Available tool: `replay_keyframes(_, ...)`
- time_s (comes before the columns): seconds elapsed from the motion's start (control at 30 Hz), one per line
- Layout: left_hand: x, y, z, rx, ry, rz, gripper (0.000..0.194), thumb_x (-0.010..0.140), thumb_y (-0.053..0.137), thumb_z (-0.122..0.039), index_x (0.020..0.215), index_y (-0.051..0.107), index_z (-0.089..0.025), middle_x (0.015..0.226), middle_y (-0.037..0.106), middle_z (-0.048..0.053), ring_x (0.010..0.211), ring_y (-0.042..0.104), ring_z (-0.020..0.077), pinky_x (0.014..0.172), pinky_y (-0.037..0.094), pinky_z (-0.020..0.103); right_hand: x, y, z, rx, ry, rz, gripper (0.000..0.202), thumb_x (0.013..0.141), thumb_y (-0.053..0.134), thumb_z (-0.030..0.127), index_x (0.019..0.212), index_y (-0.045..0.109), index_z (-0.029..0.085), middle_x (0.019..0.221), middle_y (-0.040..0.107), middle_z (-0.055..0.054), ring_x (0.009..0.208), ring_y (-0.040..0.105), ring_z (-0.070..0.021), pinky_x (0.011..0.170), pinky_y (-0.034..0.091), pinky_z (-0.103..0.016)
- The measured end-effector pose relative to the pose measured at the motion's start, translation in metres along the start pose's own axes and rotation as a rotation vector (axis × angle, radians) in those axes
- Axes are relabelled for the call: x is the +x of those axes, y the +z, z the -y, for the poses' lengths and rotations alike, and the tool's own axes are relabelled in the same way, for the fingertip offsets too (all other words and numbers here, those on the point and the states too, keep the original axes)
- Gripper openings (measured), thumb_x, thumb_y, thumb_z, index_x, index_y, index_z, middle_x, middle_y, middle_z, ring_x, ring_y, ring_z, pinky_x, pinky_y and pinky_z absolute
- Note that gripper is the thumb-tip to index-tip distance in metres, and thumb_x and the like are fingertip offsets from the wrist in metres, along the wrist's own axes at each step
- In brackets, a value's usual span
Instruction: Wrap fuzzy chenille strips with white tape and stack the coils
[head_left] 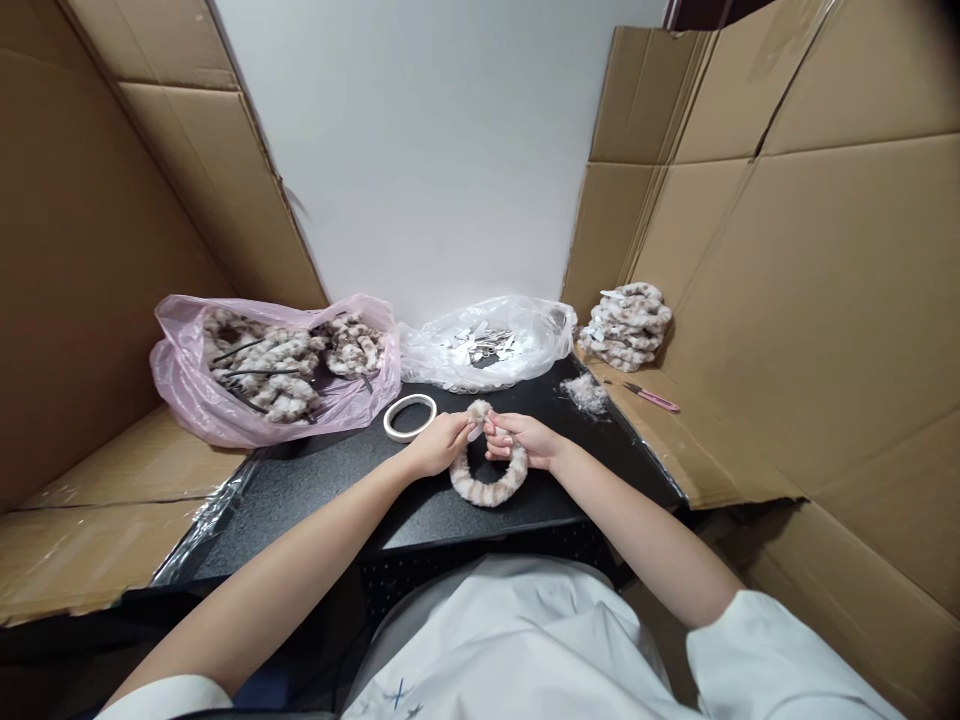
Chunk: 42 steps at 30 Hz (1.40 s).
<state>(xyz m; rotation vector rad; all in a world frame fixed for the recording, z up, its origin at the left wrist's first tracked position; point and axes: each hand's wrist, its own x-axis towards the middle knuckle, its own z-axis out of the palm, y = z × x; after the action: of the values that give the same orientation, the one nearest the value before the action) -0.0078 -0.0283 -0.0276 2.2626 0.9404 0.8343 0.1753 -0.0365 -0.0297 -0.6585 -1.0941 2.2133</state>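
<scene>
A fluffy cream and brown fur ring (pixel 489 492) is held just above or on the front of the black table (pixel 315 500). My left hand (pixel 441 445) is closed on the upper left of the ring, and my right hand (pixel 525 440) pinches its upper right side. A small tuft of fur (pixel 479 410) sticks up between my fingertips. Near it a small white strip (pixel 475 432) shows; whether it is a tag or tape, I cannot tell. My fingers partly cover the top of the ring. Beside my left hand lies a roll of white tape (pixel 409 437).
A pink plastic bag (pixel 176 375) with fur pieces and dark strips stands at the left. Behind my hands is a clear bag (pixel 431 352) of small tagged metal parts. At right are stacked fur rings (pixel 630 325), pink thread snips (pixel 658 399) and fluff (pixel 586 393). Cardboard walls (pixel 847 300) flank the table.
</scene>
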Motion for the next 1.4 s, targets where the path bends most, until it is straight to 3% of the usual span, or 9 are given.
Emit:
replay_keyframes(0.17, -0.001, -0.002, 0.001, -0.001, 0.005, -0.008, 0.027, 0.086, 0.043, -0.034, 0.075, 0.062, -0.017, 0.072, 0.062, 0.003, 0.068, 0.054, 0.0171, 0.071, 0.042, 0.029, -0.001, 0.001, 0.002, -0.014, -0.057, 0.000, 0.039, 0.095, 0.045, 0.040, 0.063, 0.042, 0.017, 0.041, 0.028, 0.011, 0.039, 0.030, -0.0056, 0.066, 0.046, -0.023)
replay_keyframes(0.37, -0.005, -0.008, -0.007, -0.163, 0.010, -0.178, 0.048, 0.078, 0.054, -0.028, 0.125, 0.050, -0.018, 0.121, 0.059, 0.009, 0.105, 0.054, 0.0227, 0.093, 0.040, 0.034, -0.001, 0.000, 0.004, 0.025, 0.121, 0.030, 0.046, 0.098, 0.032, 0.046, 0.060, 0.036, 0.020, 0.038, 0.029, 0.009, 0.037, 0.033, -0.0078, 0.064, 0.046, -0.025)
replay_keyframes(0.5, -0.004, -0.008, -0.014, -0.189, -0.007, -0.132, 0.030, 0.079, 0.060, -0.036, 0.103, 0.063, -0.018, 0.095, 0.067, 0.006, 0.087, 0.059, 0.0195, 0.081, 0.044, 0.029, 0.003, -0.002, 0.001, -0.025, 0.150, 0.007, 0.048, 0.096, 0.032, 0.049, 0.059, 0.038, 0.020, 0.036, 0.027, 0.010, 0.035, 0.032, -0.0082, 0.062, 0.045, -0.025)
replay_keyframes(0.67, -0.001, -0.003, -0.006, -0.487, -0.178, -0.111, 0.028, 0.079, 0.060, -0.044, 0.081, 0.060, -0.016, 0.067, 0.061, 0.000, 0.057, 0.050, 0.0111, 0.056, 0.039, 0.023, 0.001, -0.001, 0.005, 0.012, 0.115, 0.014, 0.049, 0.099, 0.024, 0.041, 0.057, 0.035, 0.021, 0.034, 0.026, 0.009, 0.034, 0.030, -0.0088, 0.061, 0.045, -0.025)
replay_keyframes(0.97, 0.003, -0.001, -0.004, -0.637, -0.276, -0.257, 0.027, 0.071, 0.066, -0.041, 0.082, 0.060, -0.017, 0.072, 0.059, -0.001, 0.064, 0.052, 0.0113, 0.061, 0.042, 0.022, 0.002, 0.000, 0.005, 0.025, 0.095, -0.050, 0.049, 0.098, 0.025, 0.043, 0.057, 0.038, 0.020, 0.036, 0.028, 0.008, 0.034, 0.031, -0.0080, 0.059, 0.045, -0.024)
replay_keyframes(1.03, 0.003, -0.002, -0.002, -0.634, -0.299, -0.358, 0.029, 0.069, 0.067, -0.041, 0.084, 0.060, -0.018, 0.082, 0.062, 0.001, 0.069, 0.054, 0.0129, 0.063, 0.043, 0.023, 0.004, -0.002, 0.011, -0.006, -0.011, -0.189, 0.045, 0.096, 0.030, 0.045, 0.062, 0.042, 0.019, 0.039, 0.031, 0.008, 0.037, 0.032, -0.0079, 0.058, 0.044, -0.024)
replay_keyframes(1.13, 0.004, -0.005, 0.002, -0.593, -0.359, -0.441, 0.029, 0.067, 0.065, -0.040, 0.084, 0.058, -0.018, 0.089, 0.063, 0.003, 0.070, 0.054, 0.0136, 0.062, 0.041, 0.023, 0.003, -0.009, 0.047, -0.269, -0.351, -0.581, 0.036, 0.091, 0.041, 0.047, 0.070, 0.049, 0.019, 0.049, 0.042, 0.005, 0.045, 0.041, -0.0099, 0.059, 0.043, -0.026)
replay_keyframes(1.27, 0.003, -0.004, 0.003, -0.529, -0.353, -0.420, 0.025, 0.067, 0.061, -0.038, 0.082, 0.058, -0.018, 0.083, 0.060, 0.001, 0.071, 0.054, 0.0139, 0.063, 0.040, 0.023, -0.017, -0.027, 0.144, -1.191, -0.782, -1.111, 0.028, 0.090, 0.045, 0.042, 0.080, 0.058, 0.018, 0.079, 0.061, -0.006, 0.079, 0.055, -0.0203, 0.075, 0.042, -0.033)
replay_keyframes(1.4, 0.003, -0.001, 0.004, -0.459, -0.345, -0.383, 0.022, 0.067, 0.060, -0.036, 0.080, 0.058, -0.018, 0.075, 0.058, 0.000, 0.070, 0.053, 0.0145, 0.063, 0.039, 0.025, -0.042, -0.065, 0.234, -1.758, -0.699, -1.516, 0.027, 0.093, 0.038, 0.028, 0.100, 0.062, 0.017, 0.115, 0.058, -0.014, 0.114, 0.044, -0.0297, 0.095, 0.032, -0.049)
